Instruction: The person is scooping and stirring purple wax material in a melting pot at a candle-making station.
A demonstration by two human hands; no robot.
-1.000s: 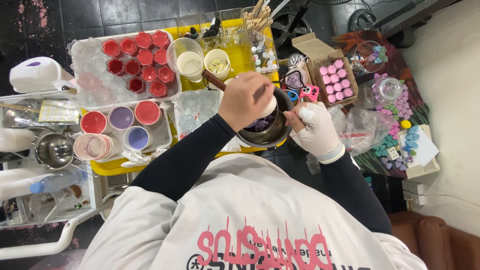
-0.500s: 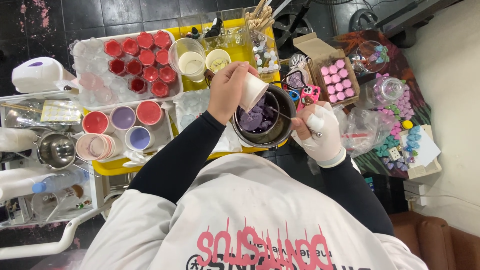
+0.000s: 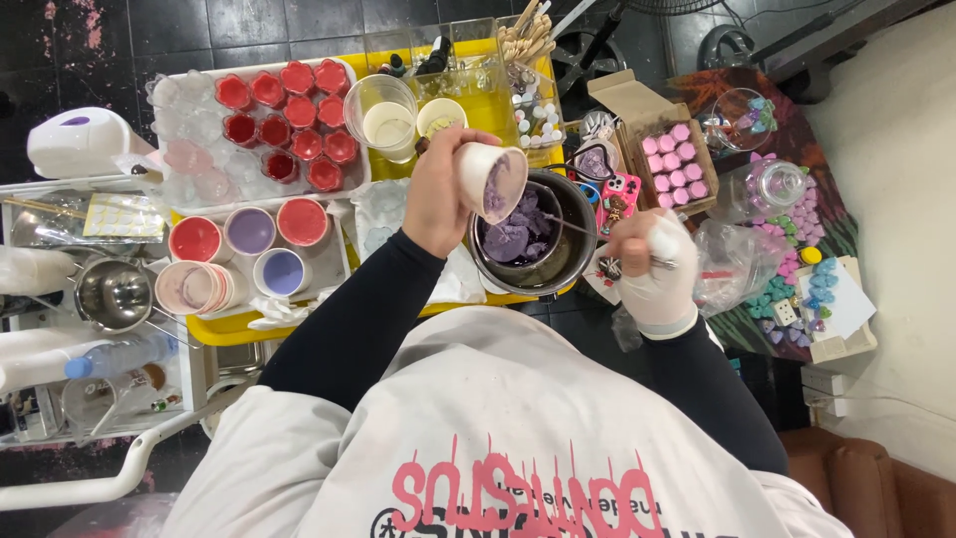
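My left hand grips a small white cup, tipped on its side over the dark metal pot; purple residue lines the cup's inside. Purple wax chunks lie in the pot. My right hand, in a white glove, holds a thin metal tool that reaches into the pot from the right.
A yellow tray carries paper cups of red and purple wax, a tray of red moulds and two cups. A box of pink pieces, a pink phone, a jar and coloured shapes lie to the right. A metal pot sits left.
My left hand has lifted the cup off the pot and turned its mouth toward me, uncovering the purple chunks. My right hand shifted slightly right and down with the tool.
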